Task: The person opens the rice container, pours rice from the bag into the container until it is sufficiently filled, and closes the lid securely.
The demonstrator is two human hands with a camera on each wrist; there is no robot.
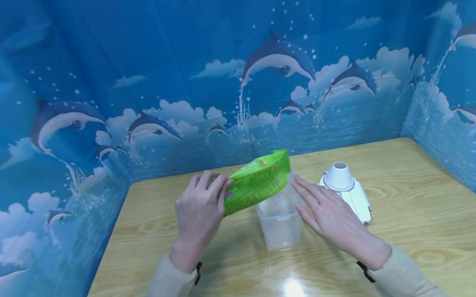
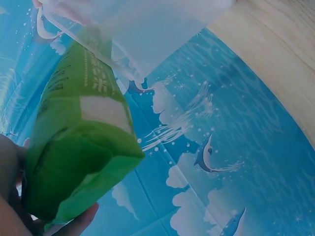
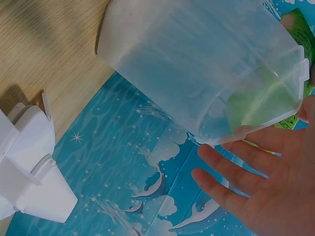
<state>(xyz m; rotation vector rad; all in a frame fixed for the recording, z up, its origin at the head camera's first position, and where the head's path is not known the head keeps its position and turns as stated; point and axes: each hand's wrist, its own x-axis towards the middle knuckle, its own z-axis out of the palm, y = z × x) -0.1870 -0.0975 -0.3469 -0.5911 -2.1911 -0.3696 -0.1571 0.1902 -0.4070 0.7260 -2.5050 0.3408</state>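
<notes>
My left hand (image 1: 200, 208) grips a green printed packet (image 1: 258, 184) at its bottom end. The packet lies nearly level over the translucent plastic container (image 1: 282, 232), its far end beyond the rim; in the left wrist view the packet (image 2: 83, 123) has a small clear window, and its mouth is hidden behind the container wall. My right hand (image 1: 328, 212) is at the container's right side with fingers extended. In the right wrist view those fingers (image 3: 231, 191) are spread, some touching the rim of the upright container (image 3: 197, 64). Green shows through its wall.
A white plastic lid with a round spout (image 1: 343, 186) lies on the wooden table (image 1: 415, 224), just right of the container and behind my right hand. A blue dolphin-print curtain (image 1: 190, 73) surrounds the table at the back and sides.
</notes>
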